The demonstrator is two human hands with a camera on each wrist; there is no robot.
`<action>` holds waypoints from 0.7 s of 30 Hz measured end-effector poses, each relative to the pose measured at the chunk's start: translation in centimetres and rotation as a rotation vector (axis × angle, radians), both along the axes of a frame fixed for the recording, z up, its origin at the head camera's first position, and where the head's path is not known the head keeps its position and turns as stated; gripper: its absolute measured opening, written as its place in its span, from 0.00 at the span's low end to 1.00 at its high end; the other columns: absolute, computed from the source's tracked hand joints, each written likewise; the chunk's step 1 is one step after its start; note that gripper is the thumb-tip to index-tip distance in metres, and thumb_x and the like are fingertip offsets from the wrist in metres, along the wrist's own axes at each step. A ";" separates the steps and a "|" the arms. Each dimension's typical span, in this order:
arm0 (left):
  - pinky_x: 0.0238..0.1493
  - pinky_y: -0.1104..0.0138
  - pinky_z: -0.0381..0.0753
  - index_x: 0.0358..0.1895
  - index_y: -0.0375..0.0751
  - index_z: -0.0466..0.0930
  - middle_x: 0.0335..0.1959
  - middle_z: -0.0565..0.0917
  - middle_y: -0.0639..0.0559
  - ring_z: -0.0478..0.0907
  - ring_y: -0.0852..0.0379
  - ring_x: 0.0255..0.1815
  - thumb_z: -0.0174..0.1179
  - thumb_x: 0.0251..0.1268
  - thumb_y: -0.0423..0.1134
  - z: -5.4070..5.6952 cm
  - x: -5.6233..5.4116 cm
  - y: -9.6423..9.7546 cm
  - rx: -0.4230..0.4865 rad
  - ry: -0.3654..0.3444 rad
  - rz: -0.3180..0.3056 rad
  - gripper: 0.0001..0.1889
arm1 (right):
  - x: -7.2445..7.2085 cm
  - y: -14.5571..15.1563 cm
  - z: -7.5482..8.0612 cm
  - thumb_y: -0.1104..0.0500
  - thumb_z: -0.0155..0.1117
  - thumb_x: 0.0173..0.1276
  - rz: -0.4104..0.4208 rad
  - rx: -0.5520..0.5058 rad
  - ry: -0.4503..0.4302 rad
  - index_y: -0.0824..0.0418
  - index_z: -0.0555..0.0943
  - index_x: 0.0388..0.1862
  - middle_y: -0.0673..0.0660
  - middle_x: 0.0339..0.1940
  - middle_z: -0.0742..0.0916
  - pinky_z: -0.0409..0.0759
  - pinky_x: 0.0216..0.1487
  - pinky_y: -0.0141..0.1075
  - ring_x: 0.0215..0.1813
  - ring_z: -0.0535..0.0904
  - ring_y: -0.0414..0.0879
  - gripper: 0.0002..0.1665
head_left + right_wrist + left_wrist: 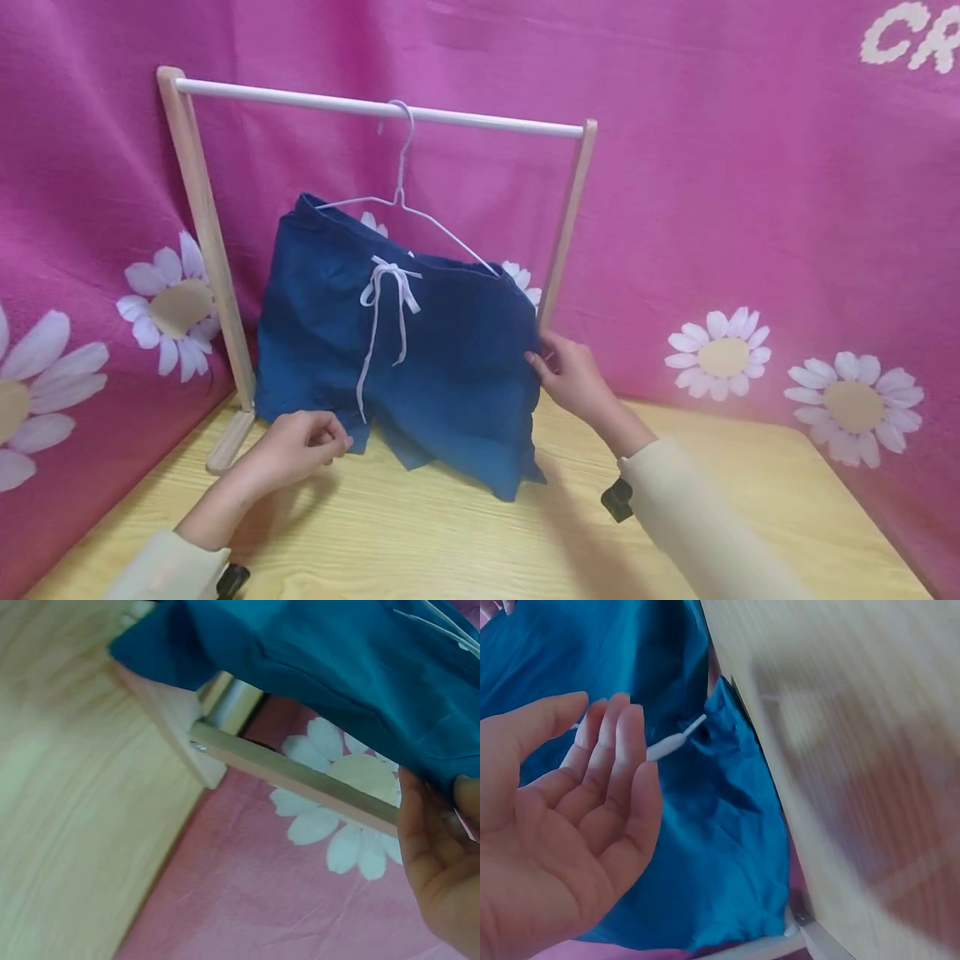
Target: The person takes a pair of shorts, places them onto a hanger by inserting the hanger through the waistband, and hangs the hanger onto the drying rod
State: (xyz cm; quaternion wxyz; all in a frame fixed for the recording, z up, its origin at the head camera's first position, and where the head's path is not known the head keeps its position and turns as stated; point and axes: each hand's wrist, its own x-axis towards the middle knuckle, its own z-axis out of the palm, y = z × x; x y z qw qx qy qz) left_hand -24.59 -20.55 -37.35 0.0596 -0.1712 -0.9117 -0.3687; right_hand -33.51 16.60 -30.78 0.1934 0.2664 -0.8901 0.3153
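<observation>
Blue shorts (450,358) with a white drawstring (390,283) tied in a bow hang tilted on a thin white wire hanger (400,196), the left side of the waistband higher than the right. My right hand (573,375) pinches the right side edge of the shorts between thumb and fingers; the right wrist view shows the cloth (330,667) at its fingertips. In front of the lower left leg, my left hand (303,446) holds nothing, its fingers loosely bent. The left wrist view shows its palm, with a drawstring end (667,745) just beyond the fingers.
The hanger hooks over the white bar (300,96) of a rack with a left wooden post (206,233) and a right wooden post (570,217). It stands on a light wood table (675,517). Pink cloth (712,167) with white daisies hangs behind and at the left.
</observation>
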 end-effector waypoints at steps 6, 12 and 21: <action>0.31 0.68 0.74 0.29 0.46 0.80 0.22 0.79 0.61 0.73 0.65 0.25 0.66 0.66 0.36 0.2 0.4 1.3 -0.065 0.094 0.051 0.07 | 1.4 0.7 -1.4 0.67 0.64 0.72 0.054 0.003 -0.086 0.62 0.74 0.32 0.55 0.26 0.84 0.81 0.27 0.36 0.25 0.85 0.43 0.09; 0.32 0.66 0.76 0.29 0.47 0.80 0.23 0.80 0.60 0.74 0.64 0.26 0.66 0.66 0.36 0.6 0.4 3.7 -0.096 0.081 0.050 0.07 | 2.6 2.0 -2.4 0.71 0.63 0.71 0.086 0.010 -0.116 0.63 0.77 0.34 0.53 0.28 0.84 0.80 0.26 0.33 0.22 0.81 0.38 0.07; 0.33 0.63 0.78 0.30 0.48 0.81 0.24 0.81 0.61 0.76 0.64 0.27 0.66 0.67 0.38 0.8 0.3 6.9 -0.092 -0.005 0.051 0.07 | 5.6 3.6 -3.9 0.72 0.61 0.70 0.112 0.044 -0.139 0.61 0.79 0.35 0.49 0.27 0.82 0.80 0.25 0.32 0.21 0.77 0.34 0.07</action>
